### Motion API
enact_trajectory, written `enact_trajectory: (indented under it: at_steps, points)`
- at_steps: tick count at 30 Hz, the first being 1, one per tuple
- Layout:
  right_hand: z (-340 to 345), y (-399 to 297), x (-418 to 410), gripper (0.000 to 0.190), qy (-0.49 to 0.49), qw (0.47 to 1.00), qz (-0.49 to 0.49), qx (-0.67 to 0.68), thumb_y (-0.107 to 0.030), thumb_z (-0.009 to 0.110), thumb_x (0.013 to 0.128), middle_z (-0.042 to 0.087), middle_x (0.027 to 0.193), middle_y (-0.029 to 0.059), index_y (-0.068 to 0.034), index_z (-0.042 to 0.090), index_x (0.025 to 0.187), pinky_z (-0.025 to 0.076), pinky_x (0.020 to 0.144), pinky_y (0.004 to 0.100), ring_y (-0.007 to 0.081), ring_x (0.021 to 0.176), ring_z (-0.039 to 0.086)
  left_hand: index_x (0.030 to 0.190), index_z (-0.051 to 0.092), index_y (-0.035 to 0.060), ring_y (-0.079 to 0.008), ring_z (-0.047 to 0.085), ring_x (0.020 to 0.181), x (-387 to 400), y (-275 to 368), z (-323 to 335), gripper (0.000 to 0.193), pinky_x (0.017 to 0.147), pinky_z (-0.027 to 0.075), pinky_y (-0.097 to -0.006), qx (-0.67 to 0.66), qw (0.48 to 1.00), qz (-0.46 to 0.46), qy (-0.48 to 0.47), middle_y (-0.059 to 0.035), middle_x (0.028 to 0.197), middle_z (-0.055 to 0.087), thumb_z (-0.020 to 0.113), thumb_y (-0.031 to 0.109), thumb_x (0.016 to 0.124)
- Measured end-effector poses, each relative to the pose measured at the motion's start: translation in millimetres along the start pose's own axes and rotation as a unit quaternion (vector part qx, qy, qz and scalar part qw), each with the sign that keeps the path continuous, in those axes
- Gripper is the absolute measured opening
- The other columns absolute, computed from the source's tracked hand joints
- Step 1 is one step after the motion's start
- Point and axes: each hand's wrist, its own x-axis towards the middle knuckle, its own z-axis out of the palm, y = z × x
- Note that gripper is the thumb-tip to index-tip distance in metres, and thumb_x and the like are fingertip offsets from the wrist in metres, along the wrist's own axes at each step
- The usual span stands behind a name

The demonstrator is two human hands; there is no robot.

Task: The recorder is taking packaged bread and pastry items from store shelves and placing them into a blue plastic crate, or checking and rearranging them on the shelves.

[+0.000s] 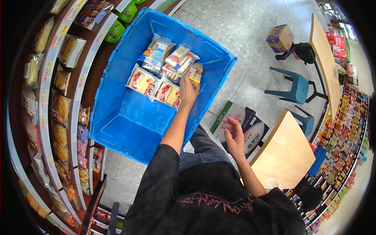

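Note:
My left hand (189, 91) reaches down into a blue plastic crate (141, 114). Its fingers and thumb lie around the near end of a yellow packaged bread (196, 73). Left of that hand are two white-and-red wrapped sandwich breads, one at the far side (142, 82) and one partly under my wrist (168, 93). Behind them sit a clear bag of bread with blue print (158, 52) and several stacked small packs (181, 60). My right hand (235, 138) hangs in the air outside the crate, holding nothing, with its fingers loosely curled and apart.
Shelves of packaged bread (61, 107) with price strips run along the left. Drink cartons (245, 126) stand on the tiled floor at right, near a light wooden table (283, 155). Beyond are blue-green stools (293, 85), a cardboard box (280, 38) and a snack shelf (343, 141).

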Motion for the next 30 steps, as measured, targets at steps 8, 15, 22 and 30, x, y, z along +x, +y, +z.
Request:
enact_trajectory:
  at_steps: [8,15,22,30]
  points:
    - [-8,-6,5,0.033,-0.059,0.998,0.012,0.035,0.005,0.046,0.086,0.057,0.106,0.0078,-0.001,0.048,0.118,0.042,0.086,0.0260,0.0130,0.095,0.054,0.126,0.041,0.0044,-0.0375,0.043,0.117,29,3,-5,0.065,0.101,0.035,-0.0394,-0.006,0.998,0.025,-0.062,-0.0210,0.130,0.043,0.072,0.008,0.069]
    - [2,5,11,0.025,-0.039,0.994,-0.049,0.088,-0.003,0.053,0.087,0.063,0.099,0.0077,-0.001,0.053,0.112,0.045,0.080,0.0261,0.0120,0.088,0.058,0.112,0.055,0.0010,-0.0269,0.059,0.093,-63,-8,-92,0.032,0.079,0.048,-0.0325,-0.156,0.979,-0.041,-0.121,-0.0152,0.103,0.059,0.060,0.006,0.081]
    - [43,-7,-6,0.026,-0.095,0.986,-0.103,0.085,-0.001,0.052,0.086,0.063,0.097,0.0085,-0.002,0.053,0.112,0.047,0.077,0.0270,0.0136,0.088,0.060,0.112,0.056,0.0033,-0.0148,0.058,0.093,-200,5,-198,0.025,0.077,0.047,-0.0283,-0.172,0.970,-0.171,-0.023,-0.0090,0.108,0.060,0.053,0.006,0.088]
    - [125,-9,-87,0.031,-0.309,0.912,-0.236,-0.130,-0.011,0.057,0.079,0.061,0.096,0.0149,-0.002,0.056,0.108,0.048,0.072,0.0333,0.0246,0.085,0.060,0.115,0.053,0.0056,-0.0128,0.055,0.096,-362,5,-270,0.028,0.079,0.045,-0.0262,-0.164,0.971,-0.147,0.092,-0.0054,0.109,0.059,0.056,0.009,0.088]
